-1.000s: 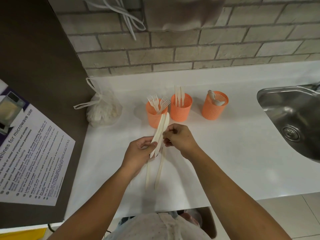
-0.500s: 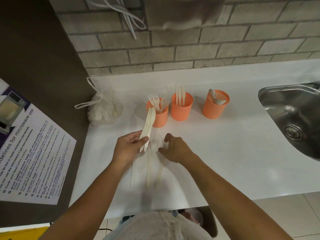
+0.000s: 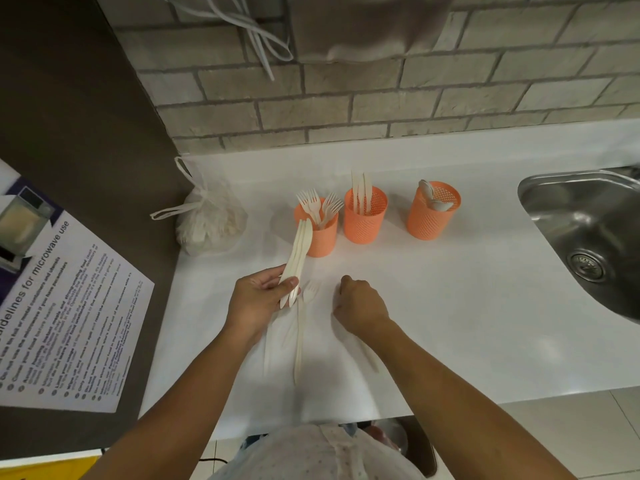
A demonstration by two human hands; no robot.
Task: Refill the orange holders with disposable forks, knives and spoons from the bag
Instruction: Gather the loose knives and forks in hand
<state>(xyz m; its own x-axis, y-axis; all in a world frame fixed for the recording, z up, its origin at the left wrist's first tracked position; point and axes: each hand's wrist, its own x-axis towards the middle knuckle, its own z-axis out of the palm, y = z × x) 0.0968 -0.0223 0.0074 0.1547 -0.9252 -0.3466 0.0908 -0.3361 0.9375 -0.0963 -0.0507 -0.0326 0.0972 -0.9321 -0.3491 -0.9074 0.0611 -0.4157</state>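
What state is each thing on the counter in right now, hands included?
Left hand, gripping a bundle of knives, tips pointing away.
Right hand, fingers curled down on the counter; any hold is hidden.
Fork holder, upright, part full.
Knife holder, upright, sparsely filled.
Spoon holder, upright, sparsely filled.
Bag, resting on the counter, looks tied shut.
Loose fork, lying flat between the hands.

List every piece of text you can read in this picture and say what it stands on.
"...delines for microwave use": heading on the poster at the left; its first letters are cut off by the frame edge.
Bulleted lines under that heading: too small and blurred to read.
On the orange holders, the bag and the sink: no text visible.
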